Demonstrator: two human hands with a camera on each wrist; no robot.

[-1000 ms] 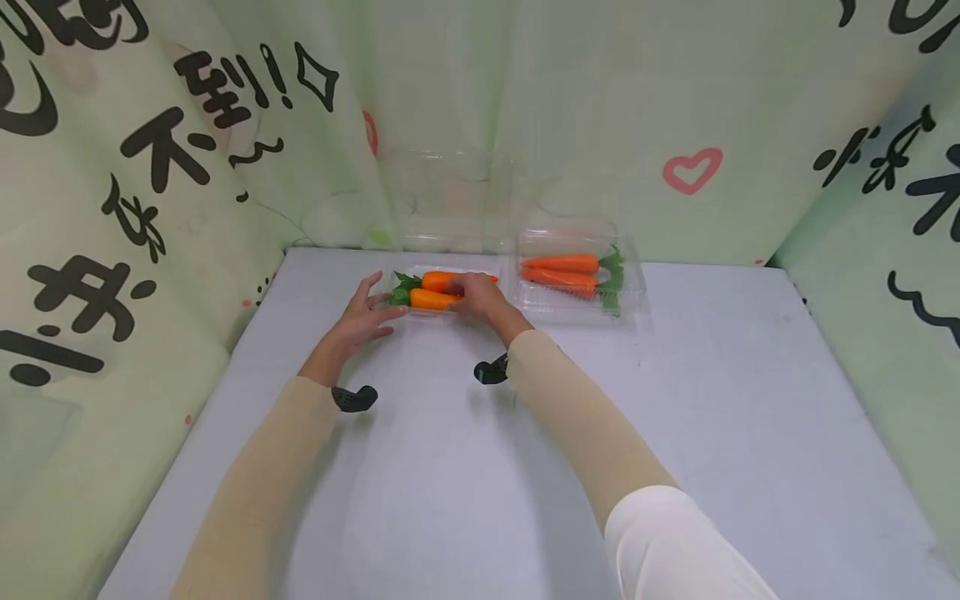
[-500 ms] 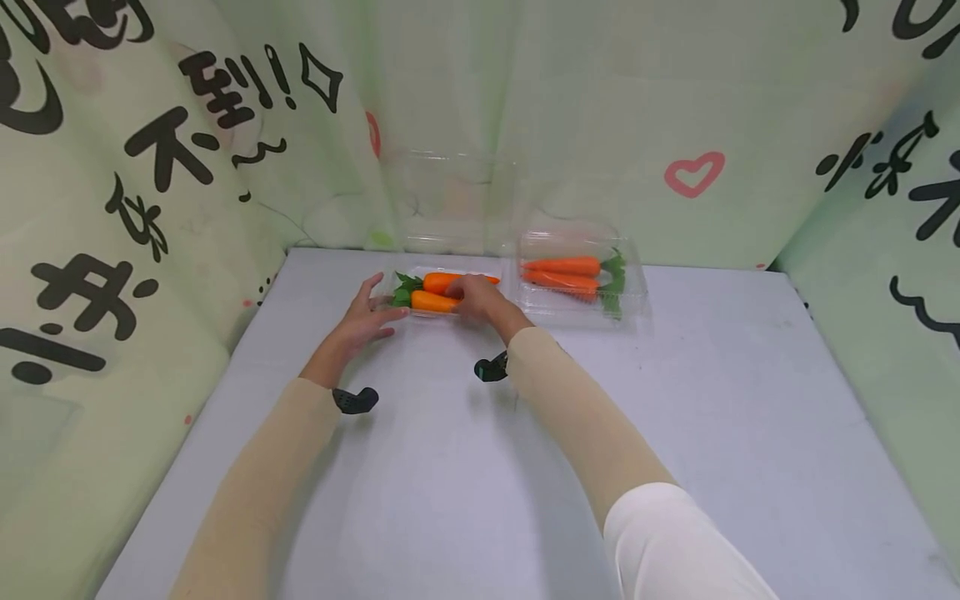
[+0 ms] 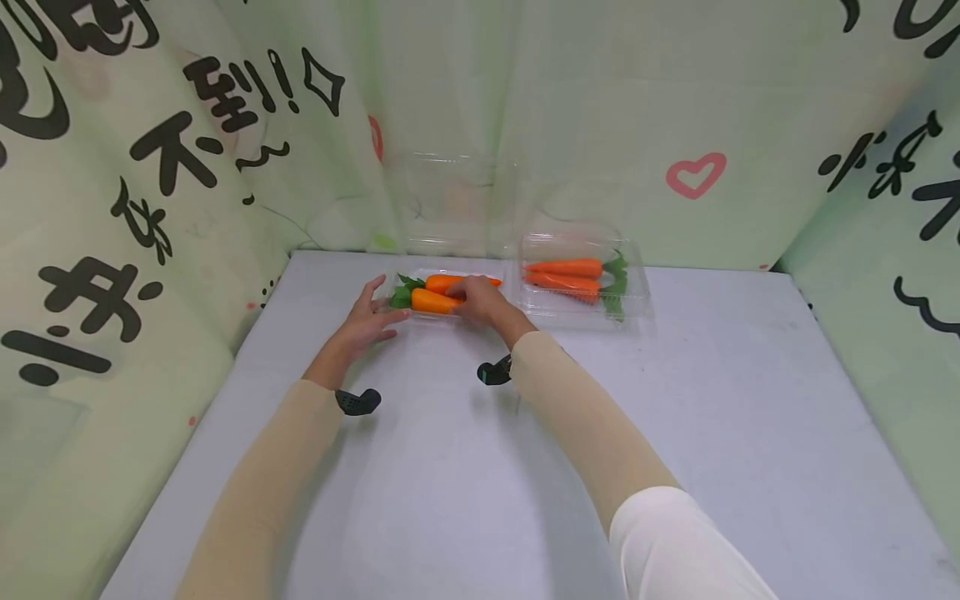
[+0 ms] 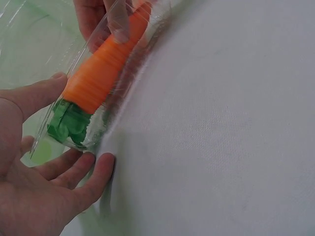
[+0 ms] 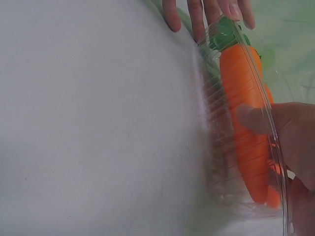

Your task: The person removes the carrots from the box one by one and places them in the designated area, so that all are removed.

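Observation:
An open clear plastic box (image 5: 216,162) stands near the table's back edge, with two orange carrots inside, green tops pointing left. My right hand (image 3: 483,302) reaches into it and holds the front carrot (image 3: 433,302); the thumb (image 5: 250,118) lies on the front of that carrot, seen through the box wall. Behind it lies the rear carrot (image 3: 444,282), partly hidden by the same hand. At the box's left end my left hand (image 3: 363,323) has its fingers spread, the thumb (image 4: 47,91) at the rim and the other fingers low outside the wall.
Right beside it, a second clear box (image 3: 636,296) holds more carrots (image 3: 566,267), tops to the right. The first box's raised clear lid (image 3: 450,200) leans near the printed curtain (image 3: 585,108). A white cloth table (image 3: 712,417) reaches towards me.
Both hands stay in place at the left box, and the carrots lie as before. Only the head view has shifted slightly.

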